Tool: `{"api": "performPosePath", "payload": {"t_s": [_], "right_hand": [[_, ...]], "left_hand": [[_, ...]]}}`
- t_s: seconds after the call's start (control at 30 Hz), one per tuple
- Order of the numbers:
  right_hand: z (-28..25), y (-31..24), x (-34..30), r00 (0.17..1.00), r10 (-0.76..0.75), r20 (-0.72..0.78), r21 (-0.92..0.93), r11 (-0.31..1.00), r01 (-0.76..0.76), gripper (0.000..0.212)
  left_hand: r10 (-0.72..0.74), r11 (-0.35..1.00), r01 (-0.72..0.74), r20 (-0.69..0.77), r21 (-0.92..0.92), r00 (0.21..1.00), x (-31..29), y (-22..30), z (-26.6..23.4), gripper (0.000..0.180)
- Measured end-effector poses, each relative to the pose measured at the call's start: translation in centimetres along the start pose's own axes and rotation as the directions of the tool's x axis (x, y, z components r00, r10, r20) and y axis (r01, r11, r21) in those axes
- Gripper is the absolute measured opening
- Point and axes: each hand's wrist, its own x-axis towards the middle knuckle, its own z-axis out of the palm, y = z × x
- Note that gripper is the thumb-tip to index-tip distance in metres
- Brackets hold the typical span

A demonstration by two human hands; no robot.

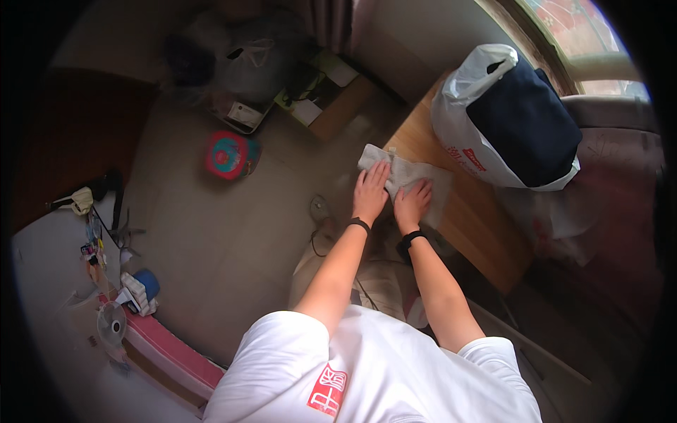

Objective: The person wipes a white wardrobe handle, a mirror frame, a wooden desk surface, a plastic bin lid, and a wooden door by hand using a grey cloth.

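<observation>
A crumpled white cloth (404, 169) lies at the left end of the wooden tabletop (486, 236), partly bunched and partly spread toward the right. My left hand (370, 192) rests on its left part with the fingers stretched out over the fabric. Close by on the right, my right hand (413, 204) presses on the cloth too, its fingers extended and slightly apart. A thin dark band circles my left wrist, and a wider black one is on the right. Whatever lies beneath my palms is hidden.
A white plastic bag (455, 106) with a dark navy item (525, 120) stands on the table by the window. A red and teal stool (229, 155) is on the floor at left. Boxes (328, 106) and bags sit farther back. A small fan (111, 321) stands lower left.
</observation>
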Motion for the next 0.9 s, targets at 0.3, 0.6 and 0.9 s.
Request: {"api": "performPosePath", "payload": {"t_s": [0.3,0.6,0.9], "right_hand": [[-2.8,-6.6,-3.2,0.938,-0.262,0.227,0.465,0.876,0.132,0.049],[-12.7,-11.7,-7.5,0.665,-0.649,0.368,0.493,0.743,0.452,0.037],[-16.4,-13.6,-4.9,0.559,-0.811,0.173,0.461,0.568,0.682,0.035]], "left_hand": [[-0.066,0.91,0.123,0.155,-0.395,0.986,-0.5,-7.7,-7.4,0.073],[0.19,0.827,-0.065,0.168,-0.559,0.967,-8.9,-10.6,-15.5,0.044],[-0.022,0.831,0.14,0.219,-0.538,0.975,-9.8,-11.2,-22.4,0.025]]}}
